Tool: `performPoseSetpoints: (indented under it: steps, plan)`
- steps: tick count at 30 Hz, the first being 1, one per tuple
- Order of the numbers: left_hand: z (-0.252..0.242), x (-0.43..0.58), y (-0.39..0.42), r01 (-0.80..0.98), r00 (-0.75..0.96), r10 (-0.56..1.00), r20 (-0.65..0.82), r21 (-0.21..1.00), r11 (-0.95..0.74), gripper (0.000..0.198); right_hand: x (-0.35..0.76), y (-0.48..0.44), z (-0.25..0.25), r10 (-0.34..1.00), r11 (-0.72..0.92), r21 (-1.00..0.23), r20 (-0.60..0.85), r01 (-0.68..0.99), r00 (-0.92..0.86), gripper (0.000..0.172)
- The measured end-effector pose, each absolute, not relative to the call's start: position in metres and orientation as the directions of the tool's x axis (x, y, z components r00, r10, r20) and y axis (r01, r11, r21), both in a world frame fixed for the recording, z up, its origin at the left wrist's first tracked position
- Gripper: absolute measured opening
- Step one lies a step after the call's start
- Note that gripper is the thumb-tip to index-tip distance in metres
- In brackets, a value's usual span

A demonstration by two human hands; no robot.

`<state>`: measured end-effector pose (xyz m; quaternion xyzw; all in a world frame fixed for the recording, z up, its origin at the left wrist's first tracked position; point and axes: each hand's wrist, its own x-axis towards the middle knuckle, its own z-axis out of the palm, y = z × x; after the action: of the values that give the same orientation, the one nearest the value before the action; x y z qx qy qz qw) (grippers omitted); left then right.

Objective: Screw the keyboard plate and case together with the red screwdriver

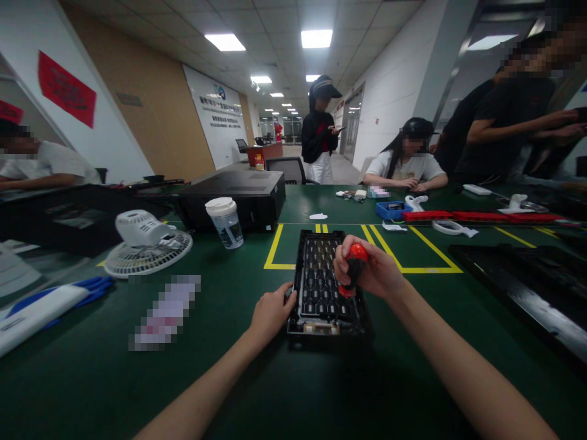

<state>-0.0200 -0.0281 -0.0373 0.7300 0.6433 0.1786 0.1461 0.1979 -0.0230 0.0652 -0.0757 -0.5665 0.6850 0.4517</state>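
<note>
A black rectangular casing lies on the green tabletop in front of me, with rows of dark rounded cells inside and a pale strip at its near end. My left hand grips the casing's left edge, thumb and fingers against the side wall. Over the casing's right side, my right hand is wrapped round a red and black screwdriver, its handle upright or slightly tilted. The tip of the screwdriver is too dark to make out, so I cannot tell whether it touches a screw.
A clear cup with white lid and a white fan stand left, near a large black box. Blue-white gloves lie far left. At right are a blue tray and a black panel. Several people are around the table.
</note>
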Motion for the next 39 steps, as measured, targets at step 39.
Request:
performPoseSetpoints:
  steps: [39]
  plan:
    - [-0.0356,-0.0188,-0.0294,0.889,0.107,0.992,0.066,0.440,-0.125,0.042,0.1922,-0.0313,0.0686,0.780,0.095,-0.861,0.376,-0.499,-0.500,0.021]
